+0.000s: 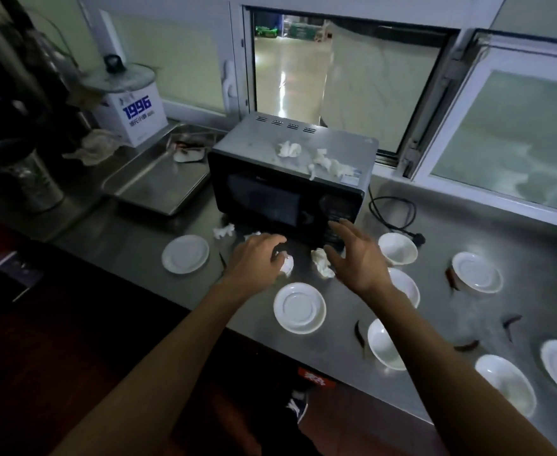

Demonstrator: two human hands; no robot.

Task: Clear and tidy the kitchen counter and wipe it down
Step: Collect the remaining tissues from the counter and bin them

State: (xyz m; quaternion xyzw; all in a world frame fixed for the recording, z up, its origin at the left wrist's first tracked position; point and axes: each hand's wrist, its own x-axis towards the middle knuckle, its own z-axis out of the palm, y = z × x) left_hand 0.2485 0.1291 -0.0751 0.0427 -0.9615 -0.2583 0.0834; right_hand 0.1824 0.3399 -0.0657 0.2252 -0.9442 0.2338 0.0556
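A steel kitchen surface (pixel 320 360) below a serving hatch is shown, carrying a microwave (pixel 290 185), scattered white saucers (pixel 299 307) and dried chillies (pixel 360 335). A crumpled tissue (pixel 286 263) is gripped under the curled fingers of the left hand (pixel 257 258); the right hand (pixel 357 258) is held open, fingers spread, just beside a second tissue (pixel 322 267). Both wads are best gathered in one closing motion, the further scraps on the microwave top (pixel 323 162) being collected afterwards, before any wiping is begun.

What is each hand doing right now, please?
Left hand: fingers curled on a tissue.
Right hand: open, holding nothing, beside another tissue.
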